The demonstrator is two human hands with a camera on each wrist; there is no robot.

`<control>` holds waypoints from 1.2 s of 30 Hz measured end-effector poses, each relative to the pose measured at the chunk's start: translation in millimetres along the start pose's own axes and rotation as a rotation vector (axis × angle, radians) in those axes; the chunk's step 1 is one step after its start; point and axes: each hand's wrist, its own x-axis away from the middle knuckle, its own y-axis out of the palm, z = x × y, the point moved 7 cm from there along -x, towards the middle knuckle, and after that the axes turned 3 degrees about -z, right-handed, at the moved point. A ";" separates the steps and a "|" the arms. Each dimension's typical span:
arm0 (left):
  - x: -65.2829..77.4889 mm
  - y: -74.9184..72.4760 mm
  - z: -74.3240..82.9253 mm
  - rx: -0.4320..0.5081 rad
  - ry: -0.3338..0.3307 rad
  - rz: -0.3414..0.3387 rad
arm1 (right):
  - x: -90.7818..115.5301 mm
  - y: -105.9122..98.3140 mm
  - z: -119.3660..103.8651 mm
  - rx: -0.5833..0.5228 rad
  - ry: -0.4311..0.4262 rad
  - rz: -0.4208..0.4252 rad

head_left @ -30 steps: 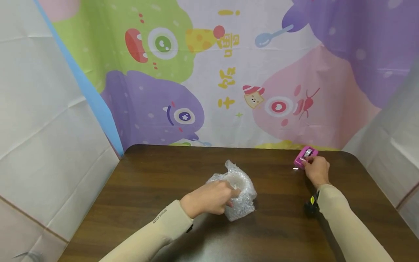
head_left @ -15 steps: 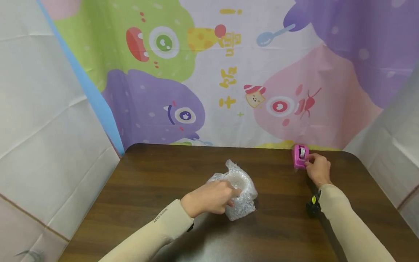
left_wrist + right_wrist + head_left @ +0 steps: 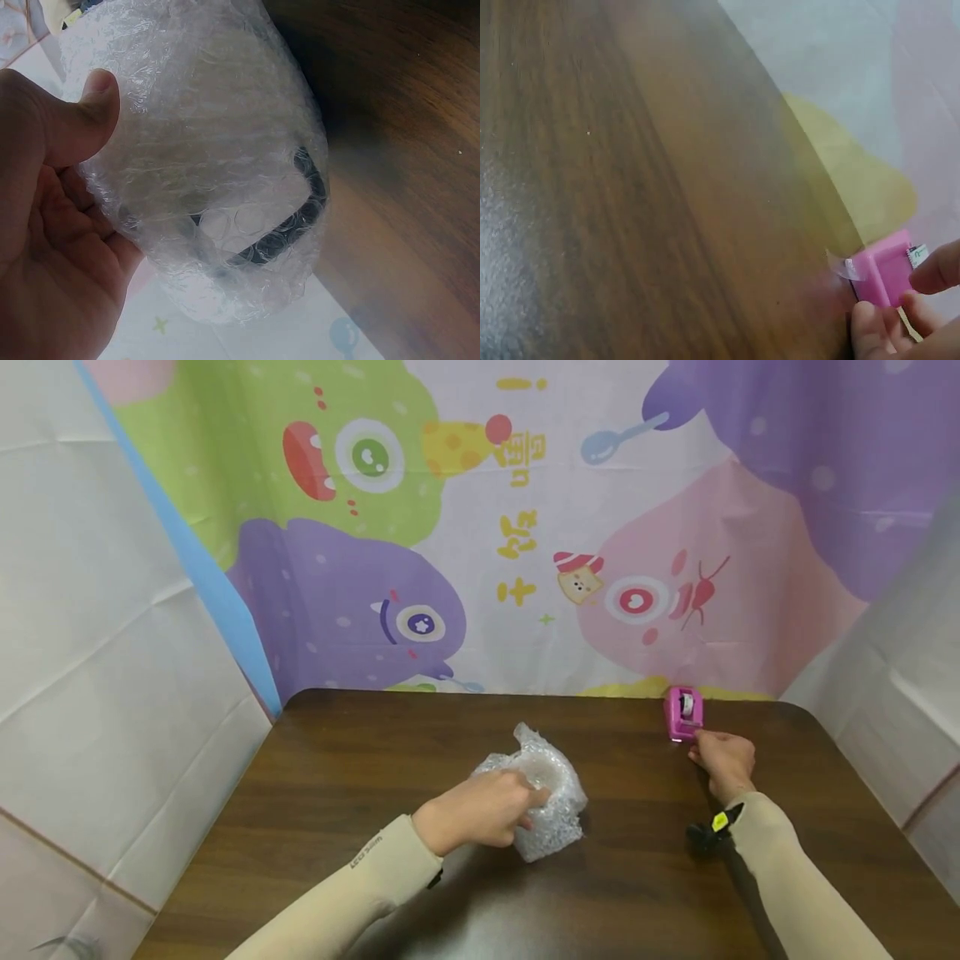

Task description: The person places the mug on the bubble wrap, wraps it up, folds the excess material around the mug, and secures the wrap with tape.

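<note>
A bundle of bubble wrap (image 3: 558,822) lies mid-table, with a rounded whitish form showing through. My left hand (image 3: 480,810) grips its left side. In the left wrist view, the thumb (image 3: 97,105) lies on the bubble wrap (image 3: 217,142) and the other fingers curl in beneath it. A dark angled line shows through the wrap there. At the back right stands a pink tape dispenser (image 3: 675,714) with a small roll in it. My right hand (image 3: 726,764) pinches its near right corner. A clear tape end (image 3: 844,266) sticks out of the dispenser (image 3: 877,274) in the right wrist view.
The brown wooden table (image 3: 360,752) ends at a printed cartoon cloth (image 3: 525,643) hung behind it. Pale sheets hang on the left (image 3: 112,652) and right. A dark wrist device (image 3: 705,837) sits at the right cuff.
The tape dispenser has turned from a slant to nearly straight and shifted slightly left. My right hand has slid toward its near end. The left hand and bundle have stayed still.
</note>
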 end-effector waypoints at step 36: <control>0.1 0.9 -1.1 0.011 -0.002 -0.008 | -12.4 4.8 -11.6 0.076 -0.104 -0.295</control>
